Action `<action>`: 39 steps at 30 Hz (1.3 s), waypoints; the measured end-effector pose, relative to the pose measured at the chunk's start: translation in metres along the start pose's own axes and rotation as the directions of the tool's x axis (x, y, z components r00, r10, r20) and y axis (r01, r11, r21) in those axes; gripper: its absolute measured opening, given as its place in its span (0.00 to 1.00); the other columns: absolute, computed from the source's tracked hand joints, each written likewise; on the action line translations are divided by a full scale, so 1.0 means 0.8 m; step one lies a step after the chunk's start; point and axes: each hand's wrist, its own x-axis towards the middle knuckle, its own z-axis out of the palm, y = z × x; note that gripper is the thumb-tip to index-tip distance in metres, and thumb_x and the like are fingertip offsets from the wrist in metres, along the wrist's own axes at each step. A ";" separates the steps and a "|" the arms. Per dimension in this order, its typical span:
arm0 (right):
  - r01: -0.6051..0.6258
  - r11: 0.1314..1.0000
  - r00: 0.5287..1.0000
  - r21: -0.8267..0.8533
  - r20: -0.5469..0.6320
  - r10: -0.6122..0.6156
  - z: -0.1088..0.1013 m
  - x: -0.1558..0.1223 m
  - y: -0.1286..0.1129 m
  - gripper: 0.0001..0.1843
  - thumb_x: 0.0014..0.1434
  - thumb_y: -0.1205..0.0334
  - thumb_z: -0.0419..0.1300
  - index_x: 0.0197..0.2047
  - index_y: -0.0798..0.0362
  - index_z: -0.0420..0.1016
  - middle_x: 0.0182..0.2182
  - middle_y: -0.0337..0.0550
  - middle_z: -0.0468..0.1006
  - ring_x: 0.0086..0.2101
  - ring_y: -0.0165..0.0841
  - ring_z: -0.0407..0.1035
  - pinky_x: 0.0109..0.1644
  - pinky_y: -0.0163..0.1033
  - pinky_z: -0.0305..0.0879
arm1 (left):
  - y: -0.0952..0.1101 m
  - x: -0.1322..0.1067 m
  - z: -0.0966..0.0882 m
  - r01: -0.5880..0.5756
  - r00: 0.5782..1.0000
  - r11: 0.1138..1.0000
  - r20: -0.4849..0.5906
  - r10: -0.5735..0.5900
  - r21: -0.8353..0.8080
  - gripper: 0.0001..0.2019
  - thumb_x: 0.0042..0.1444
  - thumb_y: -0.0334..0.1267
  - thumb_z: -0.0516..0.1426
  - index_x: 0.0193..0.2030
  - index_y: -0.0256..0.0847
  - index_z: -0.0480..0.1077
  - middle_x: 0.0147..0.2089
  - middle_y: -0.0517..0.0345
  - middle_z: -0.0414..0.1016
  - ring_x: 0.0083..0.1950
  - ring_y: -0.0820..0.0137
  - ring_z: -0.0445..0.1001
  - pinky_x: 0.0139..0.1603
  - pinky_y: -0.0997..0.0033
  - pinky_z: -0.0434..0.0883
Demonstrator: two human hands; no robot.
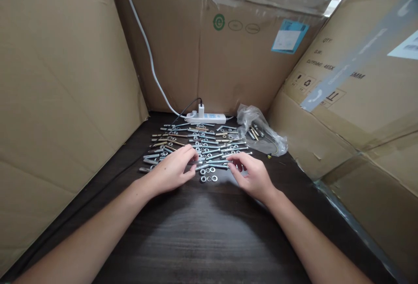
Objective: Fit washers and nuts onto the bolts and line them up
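Rows of metal bolts and sleeves, some silver and some brassy, lie on the dark table. My left hand rests over the left side of the front rows, fingers curled, with a gap between thumb and forefinger. Part of the hardware under it is hidden. At the right end of the front row, my right hand has its thumb and forefinger closed about the end of a silver bolt. Between the hands, several washers and nuts lie flat in short rows nearest me.
Behind the hardware stands a white power strip with a charger and cables. A clear plastic bag with several metal sleeves lies at the back right. Cardboard walls enclose the left, back and right of the table.
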 end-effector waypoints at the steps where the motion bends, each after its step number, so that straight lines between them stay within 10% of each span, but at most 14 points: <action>1: 0.004 1.000 1.000 0.003 -0.008 -0.004 0.000 0.000 -0.002 0.07 0.61 0.63 0.54 0.42 0.52 0.70 0.30 0.40 0.73 0.28 0.29 0.66 0.34 0.35 0.62 | 0.000 0.000 0.000 0.007 1.000 1.000 -0.001 -0.007 -0.007 0.04 0.55 0.31 0.49 0.37 0.41 0.62 0.39 0.58 0.65 0.40 0.69 0.65 0.41 0.69 0.64; 39: -0.126 0.983 0.984 0.133 0.142 0.107 0.039 -0.008 -0.030 0.10 0.61 0.60 0.55 0.46 0.50 0.70 0.31 0.39 0.76 0.26 0.28 0.67 0.32 0.33 0.63 | 0.023 -0.002 0.017 -0.057 0.997 0.986 -0.064 0.047 -0.157 0.09 0.61 0.42 0.52 0.42 0.42 0.69 0.40 0.56 0.73 0.42 0.68 0.71 0.41 0.69 0.68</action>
